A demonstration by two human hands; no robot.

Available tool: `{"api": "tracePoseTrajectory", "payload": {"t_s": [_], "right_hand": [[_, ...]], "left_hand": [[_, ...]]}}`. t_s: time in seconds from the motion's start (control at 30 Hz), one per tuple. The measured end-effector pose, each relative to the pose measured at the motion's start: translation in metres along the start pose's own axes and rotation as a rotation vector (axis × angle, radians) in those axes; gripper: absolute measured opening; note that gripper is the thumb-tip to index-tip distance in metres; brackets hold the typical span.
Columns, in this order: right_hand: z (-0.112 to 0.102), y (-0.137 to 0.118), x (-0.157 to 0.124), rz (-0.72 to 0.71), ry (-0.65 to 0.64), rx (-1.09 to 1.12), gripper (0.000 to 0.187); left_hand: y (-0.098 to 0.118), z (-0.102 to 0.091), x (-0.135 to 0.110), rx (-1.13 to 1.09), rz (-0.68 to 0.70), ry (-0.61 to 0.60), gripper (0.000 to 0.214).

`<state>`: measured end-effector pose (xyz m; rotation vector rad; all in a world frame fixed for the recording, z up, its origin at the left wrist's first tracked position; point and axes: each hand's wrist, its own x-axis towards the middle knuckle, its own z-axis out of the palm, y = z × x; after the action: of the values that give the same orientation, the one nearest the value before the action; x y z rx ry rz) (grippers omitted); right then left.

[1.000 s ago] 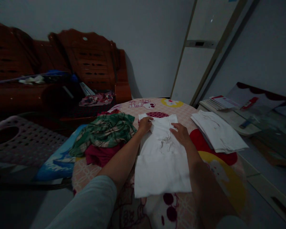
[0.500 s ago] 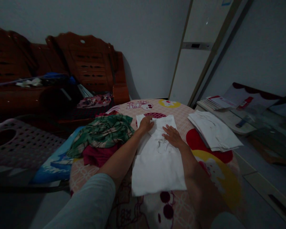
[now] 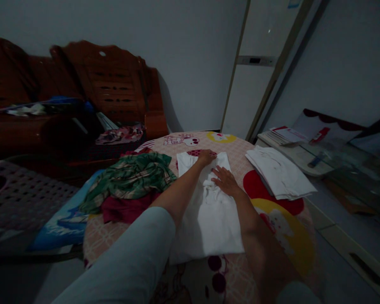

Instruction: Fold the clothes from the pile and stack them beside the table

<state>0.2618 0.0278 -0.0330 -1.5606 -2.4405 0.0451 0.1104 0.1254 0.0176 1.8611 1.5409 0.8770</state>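
Note:
A white garment [image 3: 215, 223], seemingly a shirt with a collar and a short placket, lies folded into a long rectangle in front of me. My left hand [image 3: 207, 157] rests at its far edge, fingers pointing right and partly hard to make out. Spread fingers of my right hand [image 3: 225, 180] lie on the cloth beside the collar, to the right and nearer to me. Both hands touch the fabric. My left forearm crosses over the garment's left side and hides part of it.
The round table has a patterned pink cloth [image 3: 110, 236]. Left lies a heap with a green plaid garment [image 3: 136, 175] and a dark red cloth [image 3: 126, 207]. Folded white clothes [image 3: 280, 173] are stacked right. Beyond are a wooden bench [image 3: 104, 80] and a glass-topped stand [image 3: 342, 169].
My left hand has moved right along the garment's far edge, closer to my right hand. The cross fold on the near half no longer shows. My view has shifted slightly right.

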Motion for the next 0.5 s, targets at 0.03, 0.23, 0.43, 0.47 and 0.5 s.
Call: {"api": "tracePoseTrajectory", "payload": {"t_s": [0.03,0.23,0.43,0.47,0.5], "right_hand": [[0.002,0.001,0.0,-0.001,0.008,-0.001,0.052],[0.005,0.003,0.002,-0.004,0.034,0.04,0.053],[-0.004,0.0,0.0,0.034,-0.033,0.096,0.062],[-0.005,-0.001,-0.001,0.036,-0.037,0.103,0.062],[-0.005,-0.002,-0.001,0.037,-0.039,0.105,0.062]], "left_hand": [[0.0,0.002,0.0,-0.003,0.006,0.007,0.029],[0.001,0.004,0.003,0.057,0.201,-0.042,0.044],[-0.006,0.009,-0.005,0.298,0.172,-0.009,0.039],[-0.007,0.01,-0.008,0.322,0.164,-0.006,0.037],[-0.008,0.012,-0.011,0.336,0.158,-0.005,0.035]]}}
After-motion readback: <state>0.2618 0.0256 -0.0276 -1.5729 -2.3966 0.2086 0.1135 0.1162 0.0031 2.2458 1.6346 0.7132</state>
